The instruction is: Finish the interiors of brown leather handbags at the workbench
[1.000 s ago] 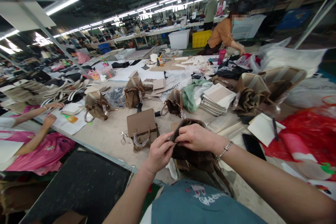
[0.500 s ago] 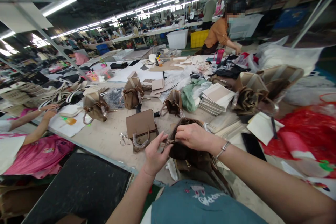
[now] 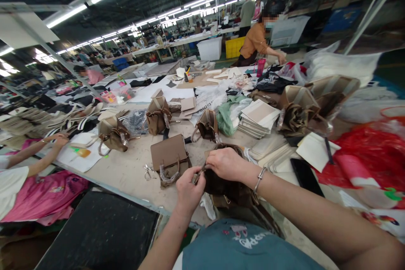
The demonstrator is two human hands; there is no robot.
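A dark brown bag (image 3: 234, 198) stands open at the table's front edge, against the blue-green apron. My left hand (image 3: 190, 186) pinches the left end of its upper edge between thumb and fingers. Close beside it, my right hand (image 3: 225, 163) has its fingers closed on the same edge from above. The fingers hide the exact spot they grip. To the left of my hands lies a taupe bag (image 3: 169, 156) with plastic-wrapped handles, and small scissors (image 3: 148, 172) are next to it. A smaller brown bag (image 3: 207, 125) stands behind my hands.
Stacked panels (image 3: 259, 118), a black phone (image 3: 306, 177) and a red plastic bag (image 3: 373, 147) are on the right. More brown bags (image 3: 157, 114) stand further back. At the left, a co-worker's hands (image 3: 60, 138) are over the table; another person (image 3: 256, 42) leans in behind.
My left hand has closed its raised fingers onto the bag's edge. My right hand has shifted slightly left along with it. The whole view has moved a little.
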